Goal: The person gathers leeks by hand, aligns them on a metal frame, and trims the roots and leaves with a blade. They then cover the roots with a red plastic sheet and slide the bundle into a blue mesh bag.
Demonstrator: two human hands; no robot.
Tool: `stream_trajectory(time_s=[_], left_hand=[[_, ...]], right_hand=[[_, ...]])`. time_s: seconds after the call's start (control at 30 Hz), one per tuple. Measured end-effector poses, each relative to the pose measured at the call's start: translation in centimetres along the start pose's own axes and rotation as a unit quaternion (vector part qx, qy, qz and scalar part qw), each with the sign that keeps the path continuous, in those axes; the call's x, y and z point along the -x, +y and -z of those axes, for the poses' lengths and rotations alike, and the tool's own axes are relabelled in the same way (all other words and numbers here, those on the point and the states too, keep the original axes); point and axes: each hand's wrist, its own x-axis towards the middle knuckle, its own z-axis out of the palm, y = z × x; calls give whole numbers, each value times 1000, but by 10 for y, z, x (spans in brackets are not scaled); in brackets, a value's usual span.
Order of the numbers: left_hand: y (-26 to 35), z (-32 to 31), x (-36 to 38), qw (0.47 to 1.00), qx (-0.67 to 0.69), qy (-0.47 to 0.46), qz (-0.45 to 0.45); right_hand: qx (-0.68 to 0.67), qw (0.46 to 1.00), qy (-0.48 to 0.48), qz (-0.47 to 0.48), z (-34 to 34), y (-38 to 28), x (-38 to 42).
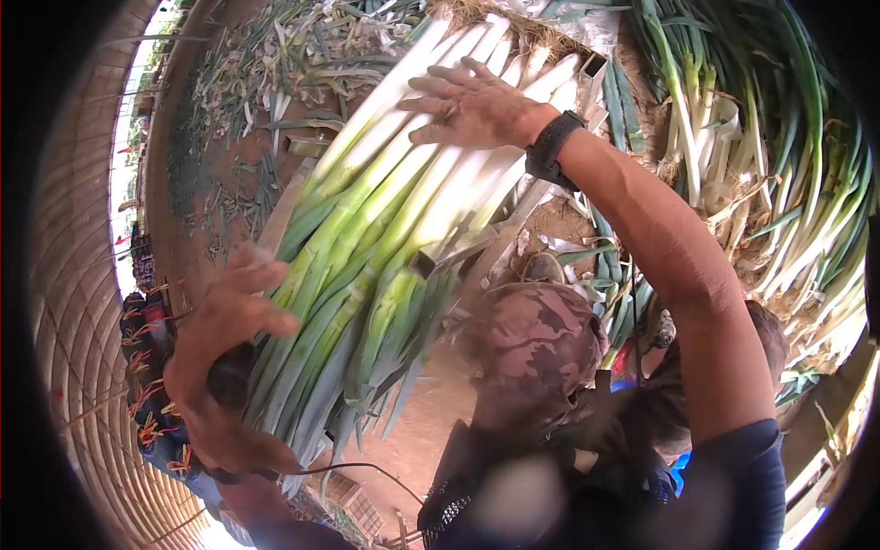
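A bundle of long leeks (394, 202) lies across a wooden frame, white stalks toward the top, green leaves toward the lower left. My right hand (467, 105), a black band on its wrist, lies flat with fingers spread on the white stalk ends. My left hand (225, 339) curls over the green leaf ends at the lower left. A dark object (229, 378) sits in its palm; I cannot tell what it is.
A large heap of leeks (770, 165) fills the right side. Trimmed leaves and scraps (266, 82) litter the dirt floor at the upper left. Camouflage-patterned cloth (532, 339) and a shoe (543, 268) sit below the bundle. A woven wall (82, 302) curves along the left.
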Motion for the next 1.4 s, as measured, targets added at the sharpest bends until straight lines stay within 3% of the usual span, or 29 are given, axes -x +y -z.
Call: stream_trajectory(time_s=[0.07,0.1,0.17,0.33,0.4,0.47,0.87,1.1,1.17,1.27,1.3,1.4], left_hand=[[-1,-5,-2,989,92,31,115],[2,-11,-11,989,86,32,112],[13,-36,-32,984,12,-127,121],[9,-91,-28,989,-84,-100,63],[4,-97,-23,989,-89,-97,68],[1,-105,-20,989,-101,-106,35],[-11,-164,-3,959,-225,-171,7],[-9,-185,-2,921,-310,-234,25],[-9,-187,-4,925,-297,-233,40],[-3,-187,-9,919,-285,-262,75],[-2,-189,-12,910,-289,-283,91],[-2,-192,-13,911,-273,-285,125]], right_hand=[[13,1000,11,4,-2,2,-1],[1,1000,22,5,-3,2,-1],[6,1000,21,-1,1,-1,-1],[-26,999,0,-25,8,-12,6],[-205,978,-18,28,11,-33,14],[-110,984,-62,128,24,-66,34],[-72,992,-17,103,-6,-61,23],[-122,985,-7,119,0,-59,29],[-302,940,51,148,2,-46,34],[-331,919,92,193,-4,-30,46],[-394,877,100,254,-7,-18,53],[-500,848,83,155,13,-20,71]])
